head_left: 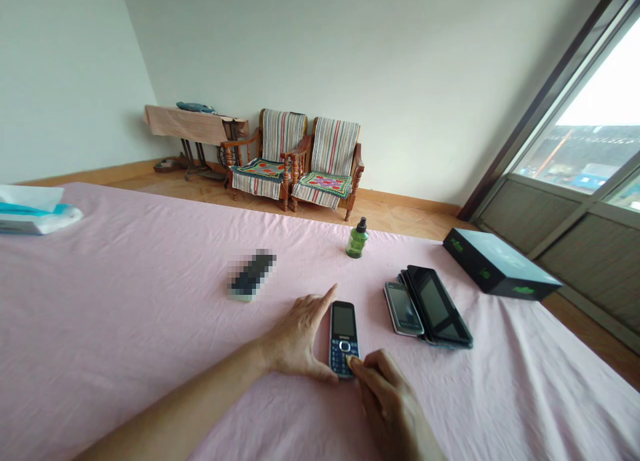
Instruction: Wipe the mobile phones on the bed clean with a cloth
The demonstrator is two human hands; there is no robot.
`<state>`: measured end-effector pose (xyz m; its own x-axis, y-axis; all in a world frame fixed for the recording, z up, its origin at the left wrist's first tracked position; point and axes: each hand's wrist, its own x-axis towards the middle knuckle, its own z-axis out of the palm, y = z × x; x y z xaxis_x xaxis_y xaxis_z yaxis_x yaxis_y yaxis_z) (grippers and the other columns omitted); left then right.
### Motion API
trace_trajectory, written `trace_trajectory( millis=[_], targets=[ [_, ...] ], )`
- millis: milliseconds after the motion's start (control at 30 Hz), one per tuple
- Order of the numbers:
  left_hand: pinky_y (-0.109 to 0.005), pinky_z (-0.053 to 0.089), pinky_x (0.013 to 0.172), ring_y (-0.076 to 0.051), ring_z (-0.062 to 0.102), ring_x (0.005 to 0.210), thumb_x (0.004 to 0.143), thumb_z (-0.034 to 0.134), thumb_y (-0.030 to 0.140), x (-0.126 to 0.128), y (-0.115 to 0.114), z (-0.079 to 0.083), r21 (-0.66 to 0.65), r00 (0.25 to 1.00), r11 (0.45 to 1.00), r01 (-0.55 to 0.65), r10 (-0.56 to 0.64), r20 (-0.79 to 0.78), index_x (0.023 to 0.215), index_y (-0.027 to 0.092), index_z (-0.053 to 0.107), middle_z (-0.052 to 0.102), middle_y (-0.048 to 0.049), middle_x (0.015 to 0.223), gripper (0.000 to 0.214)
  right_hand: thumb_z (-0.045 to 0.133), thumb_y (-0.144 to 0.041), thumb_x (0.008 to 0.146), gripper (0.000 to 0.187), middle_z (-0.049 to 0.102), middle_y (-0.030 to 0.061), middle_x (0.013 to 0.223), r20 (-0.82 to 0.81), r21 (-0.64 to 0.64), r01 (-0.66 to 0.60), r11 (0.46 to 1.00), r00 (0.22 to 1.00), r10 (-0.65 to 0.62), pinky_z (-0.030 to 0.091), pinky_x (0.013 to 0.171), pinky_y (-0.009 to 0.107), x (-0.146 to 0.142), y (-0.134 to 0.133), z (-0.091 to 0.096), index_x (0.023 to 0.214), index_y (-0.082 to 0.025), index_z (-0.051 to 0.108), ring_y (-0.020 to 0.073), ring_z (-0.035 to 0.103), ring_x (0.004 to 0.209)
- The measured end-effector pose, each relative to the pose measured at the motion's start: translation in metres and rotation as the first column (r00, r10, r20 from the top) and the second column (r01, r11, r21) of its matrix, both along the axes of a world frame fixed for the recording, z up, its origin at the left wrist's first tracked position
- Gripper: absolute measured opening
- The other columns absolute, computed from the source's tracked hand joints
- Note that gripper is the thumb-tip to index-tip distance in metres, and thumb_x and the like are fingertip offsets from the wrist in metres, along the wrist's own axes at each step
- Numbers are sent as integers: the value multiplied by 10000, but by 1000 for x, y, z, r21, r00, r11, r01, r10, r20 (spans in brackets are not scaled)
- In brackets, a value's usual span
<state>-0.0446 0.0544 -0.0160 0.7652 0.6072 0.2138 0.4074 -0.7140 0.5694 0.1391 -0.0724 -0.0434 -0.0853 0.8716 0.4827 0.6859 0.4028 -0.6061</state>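
Note:
A dark blue keypad phone (344, 324) lies face up on the pink cloth, its screen end pointing away from me. My left hand (303, 337) is open beside its left edge, thumb near the lower corner and index finger stretched past the top. Over the lower keypad, my right hand (385, 394) has its fingers pinched together. A small pale bit shows at those fingertips, too small to name. To the right rest a smaller touchscreen phone (404, 307) and a black tablet-like device (437, 304) in a folding case. A pixelated dark handset (253, 274) lies to the left.
A green spray bottle (357, 239) stands near the far edge of the pink cloth (150, 274). At the right edge sits a black box (500, 264); a tissue pack (37, 211) lies far left. Beyond are two wooden chairs (327, 154) and a covered sewing-machine table (187, 124).

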Motion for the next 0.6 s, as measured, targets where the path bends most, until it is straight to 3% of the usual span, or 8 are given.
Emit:
trace_trajectory(
  millis=[200,400,600],
  targets=[
    [-550,236,1067,-390,355,1287,541,815,590,0,1,-1,12,1000,1000,16,-16,11,1491,250,-50,356,-167,1439,1329,387,-159,952,320,563,65,830,5,-48,-92,995,996,92,510,634,254,-6,-8,14,1033,-230,689,157,591,732],
    [-562,231,1069,-399,337,1299,522,825,584,0,0,1,3,1000,1000,13,-13,-7,1494,236,-50,331,-169,1462,1353,445,-149,941,269,565,57,838,1,-33,13,999,1000,-13,472,627,268,-4,25,34,1046,-213,684,161,563,730],
    [-524,286,1052,-374,387,1253,492,855,520,0,1,-2,25,1000,1000,12,-12,-1,1493,239,-51,381,-149,1415,1380,448,-88,925,286,590,72,871,90,-84,-71,994,993,79,479,673,295,-13,38,32,1006,-203,697,185,555,796]
  ],
)
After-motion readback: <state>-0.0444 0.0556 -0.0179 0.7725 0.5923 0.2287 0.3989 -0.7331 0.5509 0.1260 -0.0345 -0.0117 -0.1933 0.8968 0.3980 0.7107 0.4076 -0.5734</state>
